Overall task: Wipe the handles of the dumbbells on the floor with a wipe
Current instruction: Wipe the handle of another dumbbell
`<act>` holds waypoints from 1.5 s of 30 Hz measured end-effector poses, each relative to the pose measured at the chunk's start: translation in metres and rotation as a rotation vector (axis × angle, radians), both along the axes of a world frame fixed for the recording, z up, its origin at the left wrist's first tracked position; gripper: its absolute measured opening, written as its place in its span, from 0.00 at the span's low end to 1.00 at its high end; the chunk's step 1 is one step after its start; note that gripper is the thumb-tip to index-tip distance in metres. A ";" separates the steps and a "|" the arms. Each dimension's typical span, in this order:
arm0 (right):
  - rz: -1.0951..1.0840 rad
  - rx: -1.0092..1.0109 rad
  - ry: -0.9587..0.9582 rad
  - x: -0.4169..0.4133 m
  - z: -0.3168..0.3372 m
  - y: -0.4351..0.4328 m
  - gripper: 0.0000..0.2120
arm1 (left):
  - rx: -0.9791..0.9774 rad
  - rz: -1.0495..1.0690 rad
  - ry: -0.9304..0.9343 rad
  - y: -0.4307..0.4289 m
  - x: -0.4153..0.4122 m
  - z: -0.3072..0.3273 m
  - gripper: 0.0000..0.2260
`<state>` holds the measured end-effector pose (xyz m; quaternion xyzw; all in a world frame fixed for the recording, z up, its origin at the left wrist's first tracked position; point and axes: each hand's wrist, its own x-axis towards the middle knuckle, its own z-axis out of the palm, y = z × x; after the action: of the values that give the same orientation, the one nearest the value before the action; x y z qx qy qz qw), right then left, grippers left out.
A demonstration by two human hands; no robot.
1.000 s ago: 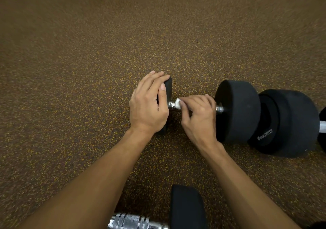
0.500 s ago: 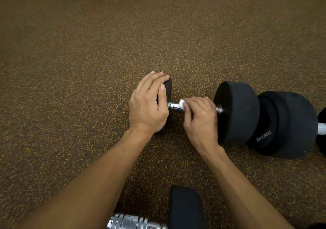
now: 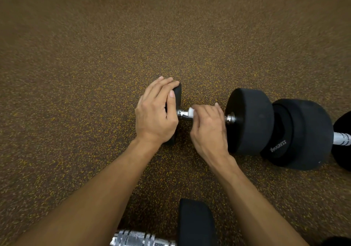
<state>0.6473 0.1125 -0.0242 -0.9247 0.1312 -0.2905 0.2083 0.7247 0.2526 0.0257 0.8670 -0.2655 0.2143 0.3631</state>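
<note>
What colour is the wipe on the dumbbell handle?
White. A small bit of the wipe shows beside the right hand on the chrome handle; head view.

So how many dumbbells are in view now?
3. The middle dumbbell, being wiped; the right dumbbell beside it, cut off by the frame; the near dumbbell at the bottom edge. Others may be out of view.

Your floor (image 3: pixel 76 94) looks like matt, grainy rubber, dark with yellow flecks. The dumbbell head (image 3: pixel 250 120) is matt black, smooth and rubber-like. The handle (image 3: pixel 182 113) is bright, glossy metal. The wipe (image 3: pixel 191 112) is white and matt; whether cloth or paper, you cannot tell. Nearest you, a second handle (image 3: pixel 140 239) is shiny, ribbed metal, its end weight (image 3: pixel 195 225) matt black.
</note>
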 end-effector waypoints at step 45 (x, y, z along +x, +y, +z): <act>0.034 0.137 -0.243 -0.029 -0.023 -0.011 0.16 | 0.016 0.009 -0.033 -0.001 0.001 0.001 0.18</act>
<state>0.6181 0.1020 -0.0471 -0.8684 0.1089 -0.3868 0.2904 0.7255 0.2516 0.0272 0.8674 -0.2692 0.2280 0.3510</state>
